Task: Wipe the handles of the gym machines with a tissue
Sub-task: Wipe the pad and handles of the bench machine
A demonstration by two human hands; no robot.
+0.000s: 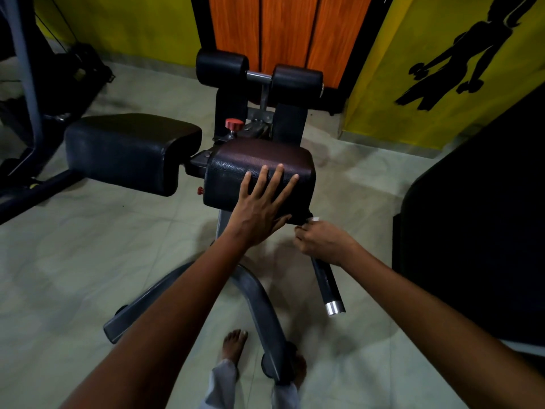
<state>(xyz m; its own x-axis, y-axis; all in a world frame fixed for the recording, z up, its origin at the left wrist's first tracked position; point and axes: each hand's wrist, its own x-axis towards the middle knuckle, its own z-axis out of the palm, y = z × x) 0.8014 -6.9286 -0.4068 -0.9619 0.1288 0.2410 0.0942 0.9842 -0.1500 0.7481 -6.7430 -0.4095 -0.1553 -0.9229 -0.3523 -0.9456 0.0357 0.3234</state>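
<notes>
While left hand (259, 211) presses pad (259, 166) — tissue (313, 219) mostly hidden; right hand (323, 245) grips handle (328, 286).

Both arms (188, 305) are bare to the hands (262, 208), no sleeves. Light grey trouser legs (221, 385) end above bare feet (234, 343).

Dark brown pad (259, 169), white tissue (313, 219), yellow wall (413, 84).

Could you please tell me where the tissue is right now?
In the head view, the tissue is right of centre, a white scrap peeking from the right hand at the top of the black handle, just below the brown pad.
</notes>
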